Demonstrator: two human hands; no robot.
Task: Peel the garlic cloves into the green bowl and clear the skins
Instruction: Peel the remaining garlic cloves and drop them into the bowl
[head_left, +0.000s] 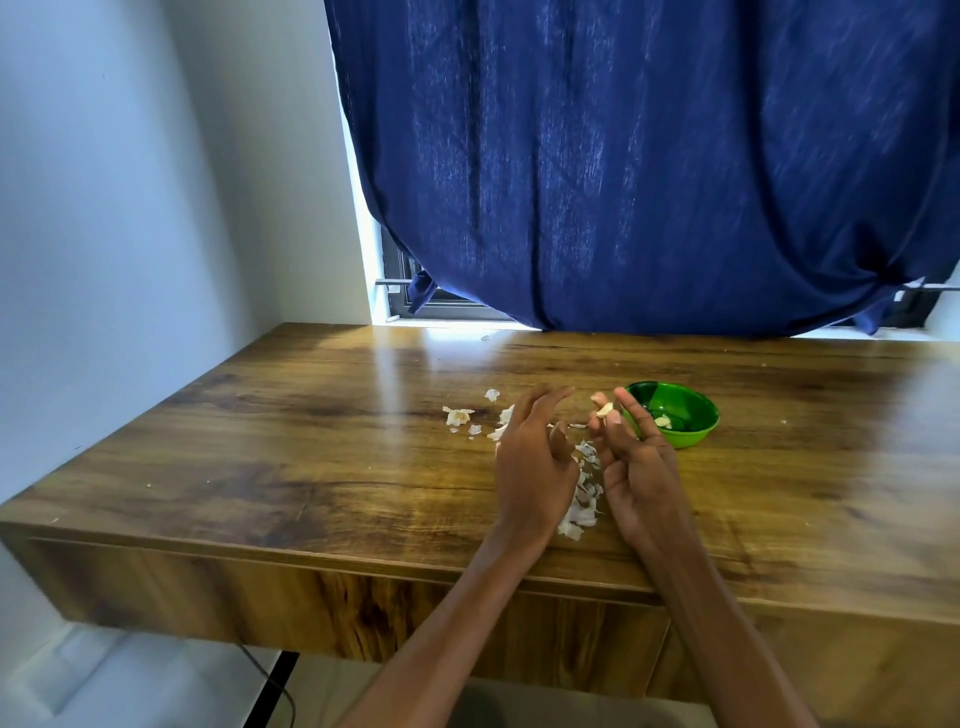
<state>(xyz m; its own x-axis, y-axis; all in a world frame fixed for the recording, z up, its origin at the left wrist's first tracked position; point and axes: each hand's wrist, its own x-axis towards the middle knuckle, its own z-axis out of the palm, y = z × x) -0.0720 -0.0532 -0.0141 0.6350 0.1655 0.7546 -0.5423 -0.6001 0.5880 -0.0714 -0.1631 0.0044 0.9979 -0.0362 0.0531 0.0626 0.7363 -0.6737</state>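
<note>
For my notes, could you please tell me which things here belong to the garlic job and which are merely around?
Job: garlic clove pinched in right hand; left hand; green bowl; garlic skins; garlic piece.
Around: wooden table; blue curtain; window frame.

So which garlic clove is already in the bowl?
The pale clove lying inside the green bowl; the other clove is pinched in the right hand.

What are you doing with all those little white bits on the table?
A person is peeling garlic at a wooden table. The right hand pinches a garlic clove at its fingertips, close to the green bowl, which already holds a peeled clove. The left hand is open and holds nothing. Papery skins lie scattered between and beyond the hands, not yet cleared.
</note>
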